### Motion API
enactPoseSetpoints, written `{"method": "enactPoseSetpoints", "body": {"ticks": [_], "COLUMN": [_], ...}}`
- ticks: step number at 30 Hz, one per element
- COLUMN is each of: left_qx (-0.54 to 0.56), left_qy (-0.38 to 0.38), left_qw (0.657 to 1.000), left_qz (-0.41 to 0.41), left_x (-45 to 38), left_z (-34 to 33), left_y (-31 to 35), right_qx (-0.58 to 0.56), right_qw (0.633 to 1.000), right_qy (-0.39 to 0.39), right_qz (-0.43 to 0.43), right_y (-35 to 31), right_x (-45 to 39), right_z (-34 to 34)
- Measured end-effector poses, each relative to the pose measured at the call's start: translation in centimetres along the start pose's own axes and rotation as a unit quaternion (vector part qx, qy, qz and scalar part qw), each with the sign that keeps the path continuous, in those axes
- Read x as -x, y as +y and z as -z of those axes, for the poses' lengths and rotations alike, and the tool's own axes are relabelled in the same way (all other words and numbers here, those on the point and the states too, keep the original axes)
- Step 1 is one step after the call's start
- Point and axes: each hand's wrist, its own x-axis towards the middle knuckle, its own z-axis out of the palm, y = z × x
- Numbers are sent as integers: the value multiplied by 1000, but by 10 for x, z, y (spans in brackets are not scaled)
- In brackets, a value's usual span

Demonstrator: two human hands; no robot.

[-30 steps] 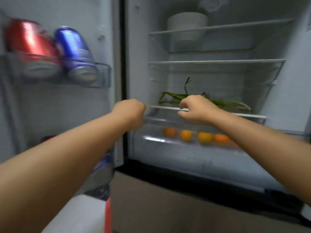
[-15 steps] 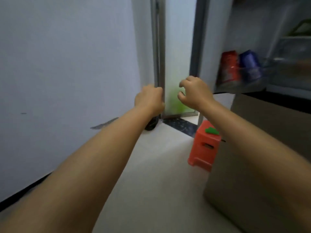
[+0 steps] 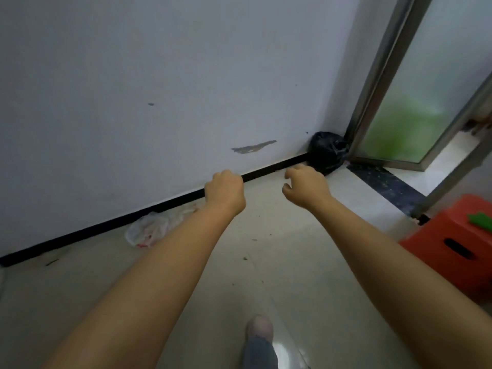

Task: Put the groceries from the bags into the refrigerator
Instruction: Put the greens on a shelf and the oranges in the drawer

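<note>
A crumpled clear plastic bag (image 3: 149, 230) with red print lies on the floor against the wall's black baseboard, left of my left forearm. A tied black plastic bag (image 3: 328, 151) sits in the corner beside the glass door. My left hand (image 3: 226, 191) is held out in front of me, fingers curled into a fist with nothing in it. My right hand (image 3: 306, 186) hovers just short of the black bag, fingers loosely curled and apart, holding nothing. The refrigerator is out of view.
An orange plastic stool (image 3: 458, 243) with a green item (image 3: 480, 221) on top stands at the right. A frosted glass door (image 3: 410, 102) with a metal frame is at the back right. The white wall (image 3: 159, 89) fills the left. My foot (image 3: 259, 332) is on the tiled floor.
My view has swung left, away from the open refrigerator, across the door to the wall and floor. Both hands stayed out in front with nothing in them.
</note>
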Motion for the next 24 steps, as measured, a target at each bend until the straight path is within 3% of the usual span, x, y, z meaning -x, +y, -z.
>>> {"method": "enactPoseSetpoints", "body": {"ticks": [6,14,24], "left_qx": [17,61,63], "left_qy": [-75,-137,-246], "left_qw": [993,979,964], "left_qz": [91,141,80], "left_x": [-127,-260,-452], "left_z": [-27,-61,-203], "left_y": [-80,-193,-342], "right_qx": [-23,-14,-35], "right_qw": [995,975,951], "right_qy": [-92,-204,-308], "right_qz": [34,86,-1], "right_y": [-54,-158,-234], "right_x": [-148,-294,-442], "right_z": [-68,-161,-385]}}
